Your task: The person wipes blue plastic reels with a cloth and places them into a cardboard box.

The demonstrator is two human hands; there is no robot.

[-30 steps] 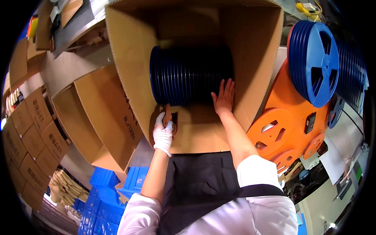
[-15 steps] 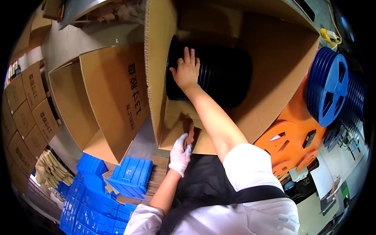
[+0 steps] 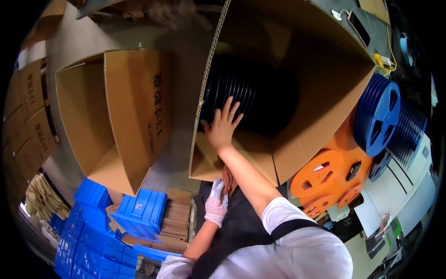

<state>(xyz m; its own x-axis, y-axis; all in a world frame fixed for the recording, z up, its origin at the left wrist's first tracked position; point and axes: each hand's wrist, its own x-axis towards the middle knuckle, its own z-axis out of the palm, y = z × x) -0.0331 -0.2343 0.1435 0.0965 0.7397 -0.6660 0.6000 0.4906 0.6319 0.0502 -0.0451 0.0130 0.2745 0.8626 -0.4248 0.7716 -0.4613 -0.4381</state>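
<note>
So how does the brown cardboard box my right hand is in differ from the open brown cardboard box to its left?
The right box holds dark round reels; no reels show inside the left box. Your bare right hand is inside the right box, while none is in the left box. Dark printing shows on the left box; none shows on the right box. Both are open brown cardboard.

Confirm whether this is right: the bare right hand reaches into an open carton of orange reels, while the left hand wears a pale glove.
Wrong on the colour: the reels in the open carton are dark blue to black, as the head view shows. The bare right hand reaches in, and the left hand wears a pale glove.
</note>
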